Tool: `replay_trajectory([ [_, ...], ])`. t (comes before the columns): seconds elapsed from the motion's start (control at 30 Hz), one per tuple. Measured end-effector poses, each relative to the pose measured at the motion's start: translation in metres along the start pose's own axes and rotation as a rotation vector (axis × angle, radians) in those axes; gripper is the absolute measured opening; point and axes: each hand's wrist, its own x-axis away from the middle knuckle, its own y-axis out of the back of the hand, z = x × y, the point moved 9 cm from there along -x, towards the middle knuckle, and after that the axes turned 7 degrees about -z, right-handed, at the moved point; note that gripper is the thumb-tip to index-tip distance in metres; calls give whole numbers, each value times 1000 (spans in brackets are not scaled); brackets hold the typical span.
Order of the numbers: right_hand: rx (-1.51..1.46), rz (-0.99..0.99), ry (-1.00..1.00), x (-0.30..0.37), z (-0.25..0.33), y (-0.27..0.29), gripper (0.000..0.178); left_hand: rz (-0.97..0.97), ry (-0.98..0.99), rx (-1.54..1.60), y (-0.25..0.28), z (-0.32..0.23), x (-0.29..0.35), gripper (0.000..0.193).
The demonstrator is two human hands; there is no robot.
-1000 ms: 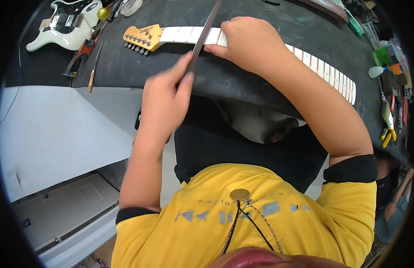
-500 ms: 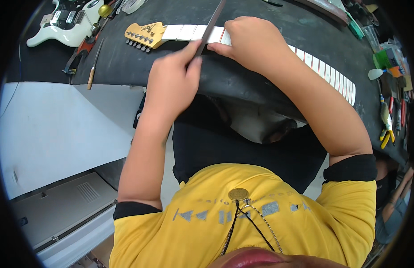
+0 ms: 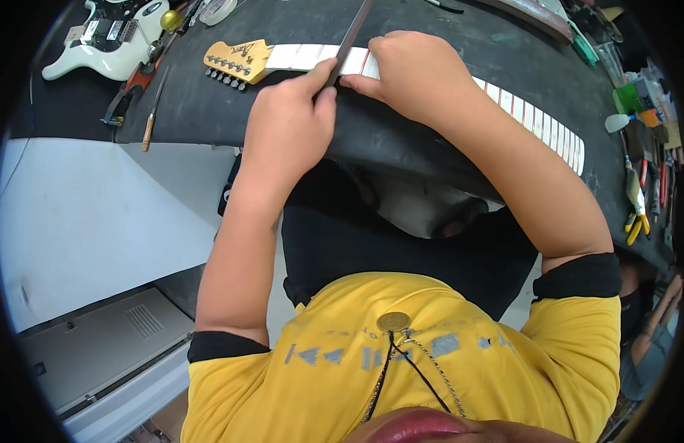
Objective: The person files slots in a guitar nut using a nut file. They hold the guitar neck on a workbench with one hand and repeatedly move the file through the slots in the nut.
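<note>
A guitar neck (image 3: 301, 57) lies across the near edge of the dark bench, its pale wooden headstock (image 3: 235, 60) with tuning pegs to the left. White strips cover the fingerboard between the frets. My left hand (image 3: 290, 129) is closed around the near end of a long, narrow, dark file (image 3: 353, 33), which crosses the neck at a slant. Just to the right of the file, my right hand (image 3: 416, 74) grips the neck, thumb on its near side and fingers curled over the far side.
A white electric guitar body (image 3: 105, 48) lies at the far left. Near it are an orange-and-black clamp (image 3: 139, 80) and a wooden-handled tool (image 3: 148, 133). Yellow-handled pliers (image 3: 637, 218), a small white-and-blue bottle (image 3: 619, 122) and other tools crowd the right side. Another person's arm (image 3: 656, 321) shows at lower right.
My left hand has moved slightly away from me and to the right with the file. My right hand keeps its grip on the neck.
</note>
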Motion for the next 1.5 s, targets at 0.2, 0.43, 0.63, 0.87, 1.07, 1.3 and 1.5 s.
replay_trajectory([
  [0.2,13,-12,-24,6,-3,-1,52,97,169,317,38,43,148,51],
  [0.43,-8,-26,9,-1,1,1,50,55,94,344,4,26,42,48],
  [0.63,24,62,-34,-1,-7,0,56,63,236,500,17,9,39,48],
  [0.87,45,161,-88,-1,-1,-4,64,14,430,604,45,42,132,51],
  [1.07,67,-17,-29,3,1,1,58,110,437,554,32,39,150,49],
  [1.3,87,24,-11,-6,7,1,63,12,115,221,-9,23,6,47],
  [1.5,84,21,-64,2,-7,-1,63,15,-9,56,17,22,109,49],
])
